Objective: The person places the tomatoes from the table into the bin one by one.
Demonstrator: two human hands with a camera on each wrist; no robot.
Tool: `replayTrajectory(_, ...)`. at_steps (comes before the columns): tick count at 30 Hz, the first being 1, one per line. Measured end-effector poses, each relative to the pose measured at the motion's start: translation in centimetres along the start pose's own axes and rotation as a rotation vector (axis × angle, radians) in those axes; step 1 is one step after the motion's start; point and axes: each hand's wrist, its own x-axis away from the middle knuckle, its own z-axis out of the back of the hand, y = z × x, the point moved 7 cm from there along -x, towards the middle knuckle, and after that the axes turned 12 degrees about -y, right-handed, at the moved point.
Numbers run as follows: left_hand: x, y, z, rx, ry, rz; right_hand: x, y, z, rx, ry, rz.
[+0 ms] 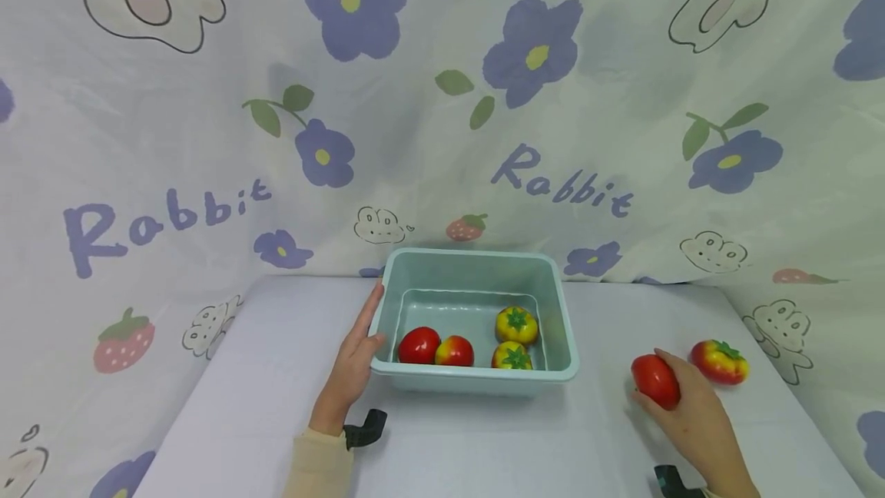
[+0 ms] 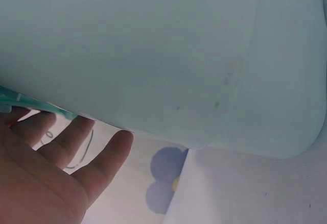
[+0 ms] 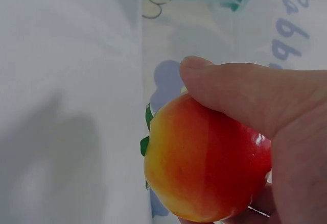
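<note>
My right hand (image 1: pixel 698 417) grips a red and yellow tomato (image 3: pixel 204 157) with green leaves, its thumb across one side and fingers round the other. This tomato is held over the white table, right of a pale green bin (image 1: pixel 477 386). My left hand (image 1: pixel 353 363) rests against the bin's left side, fingers fairly straight along the outer wall and thumb at the rim. In the left wrist view, fingertips (image 2: pixel 122 137) touch the bin wall. Inside the bin lie two red tomatoes (image 1: pixel 418 346) on the left and two yellow-green-topped tomatoes (image 1: pixel 516 325) on the right.
Another red and yellow tomato (image 1: pixel 720 362) lies on the table just beyond my right hand. A patterned cloth (image 1: pixel 415 121) with flowers and rabbits hangs behind the white table (image 1: pixel 484 444). The bin stands near the table's back edge.
</note>
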Motion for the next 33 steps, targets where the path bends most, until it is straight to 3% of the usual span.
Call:
replayTrajectory(25, 0.0, 0.1, 0.1, -0.003, 0.008, -0.001, 1.1, -4.7, 1.3, 0.010, 0.142, 0.157)
replayTrajectory(33, 0.1, 0.2, 0.0, 0.001, 0.005, 0.002, 1.5, -6.1, 1.7, -0.008, 0.150, 0.153)
